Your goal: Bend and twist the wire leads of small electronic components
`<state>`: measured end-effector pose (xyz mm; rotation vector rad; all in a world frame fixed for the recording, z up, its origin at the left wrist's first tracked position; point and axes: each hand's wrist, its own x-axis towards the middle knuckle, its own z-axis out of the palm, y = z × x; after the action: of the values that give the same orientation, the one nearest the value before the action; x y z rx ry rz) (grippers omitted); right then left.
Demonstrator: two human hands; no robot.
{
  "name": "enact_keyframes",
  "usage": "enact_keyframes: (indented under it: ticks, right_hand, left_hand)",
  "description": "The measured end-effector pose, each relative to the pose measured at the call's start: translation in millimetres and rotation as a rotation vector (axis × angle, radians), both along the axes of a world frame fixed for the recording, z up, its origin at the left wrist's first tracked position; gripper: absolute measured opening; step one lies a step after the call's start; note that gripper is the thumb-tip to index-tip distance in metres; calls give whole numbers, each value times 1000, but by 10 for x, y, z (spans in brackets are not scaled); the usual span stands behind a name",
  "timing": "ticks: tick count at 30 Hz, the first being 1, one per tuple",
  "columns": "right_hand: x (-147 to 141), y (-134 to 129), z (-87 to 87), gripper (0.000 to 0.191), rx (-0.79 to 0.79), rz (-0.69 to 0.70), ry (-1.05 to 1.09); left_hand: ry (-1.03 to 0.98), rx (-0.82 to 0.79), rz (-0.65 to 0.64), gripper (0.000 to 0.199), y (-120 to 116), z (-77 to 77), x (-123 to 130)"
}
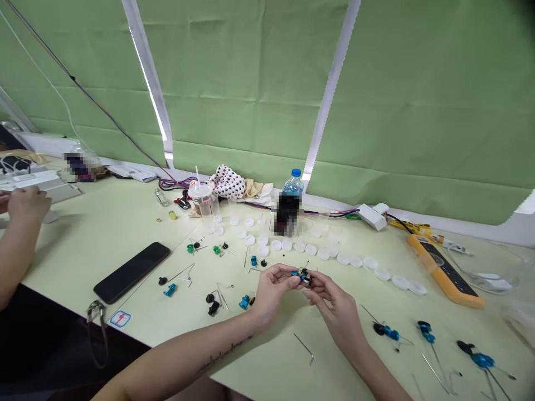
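A small blue and black part [301, 275] is pinched between the fingertips of both hands, above the table. My left hand [276, 289] is closed on its left side. From the right, the thumb and fingers of my right hand [334, 303] close on it too, and its exact kind is partly hidden by the fingers. Just left of my left hand lies another blue part [244, 302], with a black piece close by. An L-shaped hex key [304, 348] rests on the table below my hands. Behind them are a blue part [254, 260] and a round black piece [263, 263].
Several blue parts [392, 333] with black discs and thin metal keys lie right. White round caps [323, 254] form a curved row behind. An orange power strip [447, 273], a black phone [131, 272], a lidded cup [204, 200] and a co-worker's hand [29, 206] are around.
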<state>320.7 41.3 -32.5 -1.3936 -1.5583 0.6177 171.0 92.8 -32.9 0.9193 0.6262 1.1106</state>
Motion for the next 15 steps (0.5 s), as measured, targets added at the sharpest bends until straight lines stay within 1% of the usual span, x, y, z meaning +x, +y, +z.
enact_keyframes:
  ticks: [2,3,6,9,12,15]
  right_hand:
    - [-21,-15,-32,40,19,-29,-57]
    - [-31,-21,-50,39,31,-47,-80]
    - [-39,-26,-93,30,60,-82,-122]
    - [-17,-6,-114,26,80,-61,-127]
    - [0,14,-129,26,88,-13,-102]
    - [-8,11,-152,26,96,-31,-63]
  left_hand:
    - [-23,-19,14,25,8,-8,1]
    - [-33,-27,14,25,9,-16,2]
    - [-42,-34,-7,25,5,-49,5]
    - [-23,-24,-15,25,-4,-64,7]
    - [8,-9,19,27,-11,-47,8]
    - [26,21,25,28,-10,-28,5]
